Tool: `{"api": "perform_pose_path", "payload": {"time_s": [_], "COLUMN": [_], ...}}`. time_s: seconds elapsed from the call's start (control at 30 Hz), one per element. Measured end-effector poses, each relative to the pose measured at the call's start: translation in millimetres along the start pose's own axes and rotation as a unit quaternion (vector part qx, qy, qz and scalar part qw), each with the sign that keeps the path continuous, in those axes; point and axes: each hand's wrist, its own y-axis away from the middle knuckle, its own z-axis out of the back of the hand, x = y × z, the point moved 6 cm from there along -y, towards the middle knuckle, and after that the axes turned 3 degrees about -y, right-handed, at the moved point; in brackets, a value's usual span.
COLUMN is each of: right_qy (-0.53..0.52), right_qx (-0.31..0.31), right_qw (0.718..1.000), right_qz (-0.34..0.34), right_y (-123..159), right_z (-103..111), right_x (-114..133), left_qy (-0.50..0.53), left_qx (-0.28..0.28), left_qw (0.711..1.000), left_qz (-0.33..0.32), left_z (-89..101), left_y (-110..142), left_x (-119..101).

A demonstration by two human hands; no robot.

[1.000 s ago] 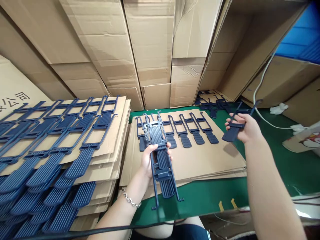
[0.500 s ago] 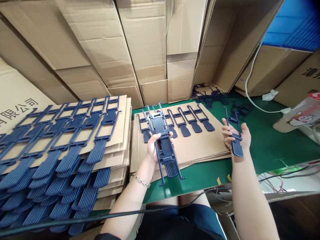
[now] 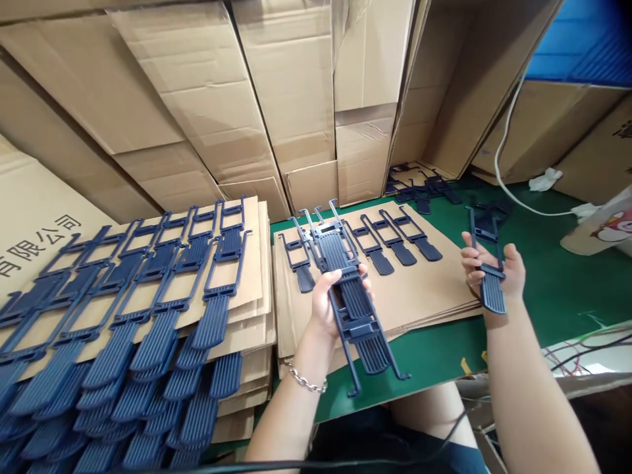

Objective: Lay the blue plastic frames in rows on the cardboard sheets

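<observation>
My left hand [image 3: 330, 299] is closed round several dark blue plastic brackets [image 3: 359, 296], held together with their ribbed paddles and hooked wire-like arms pointing both ways. Off to the right, my right hand [image 3: 511, 270] grips a single blue plastic bracket [image 3: 492, 289], its ribbed end hanging over the wrist. Between the hands, a row of like brackets [image 3: 402, 253] lies on a cardboard sheet [image 3: 419, 289]. The held brackets partly hide that row's left side.
Layered cardboard sheets [image 3: 264, 283] with many blue brackets [image 3: 217, 322] rise at the left. Loose brackets [image 3: 424, 187] lie at the back of the green table [image 3: 557, 283]. Cardboard boxes [image 3: 281, 79] wall the rear. A white cable [image 3: 503, 138] and a printed cup [image 3: 600, 227] are at right.
The view has shifted, so most things appear slightly right and lower. Both hands keep hold of their brackets, and the left-hand bundle has turned slightly.
</observation>
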Motion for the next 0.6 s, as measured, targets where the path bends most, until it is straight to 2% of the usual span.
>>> {"api": "perform_pose_path", "payload": {"time_s": [0.1, 0.17, 0.27, 0.4, 0.5, 0.6], "right_qy": [0.052, 0.060, -0.022, -0.155, -0.170, -0.175], "right_qx": [-0.047, -0.064, -0.049, -0.039, -0.061, -0.056], "right_qw": [0.998, 0.996, 0.998, 0.986, 0.983, 0.983], "right_qz": [0.003, 0.012, 0.034, 0.056, 0.027, -0.012], "right_y": [-1, -1, -4, -6, -2, 4], "right_z": [4, 8, 10, 4, -2, -6], "right_x": [-4, -7, -7, -3, -4, -8], "left_qy": [-0.010, -0.017, -0.050, -0.095, -0.059, -0.030], "left_qx": [-0.011, 0.001, 0.024, 0.044, 0.054, 0.031], "left_qw": [1.000, 1.000, 0.998, 0.994, 0.997, 0.999], "left_qz": [0.007, 0.019, 0.019, -0.001, -0.013, -0.026], "left_z": [4.9, 9.0, 13.7, 16.2, 17.6, 22.7], "left_y": [-2, -3, -3, -3, -5, -8], "left_x": [4, 7, 7, 5, 8, 9]}}
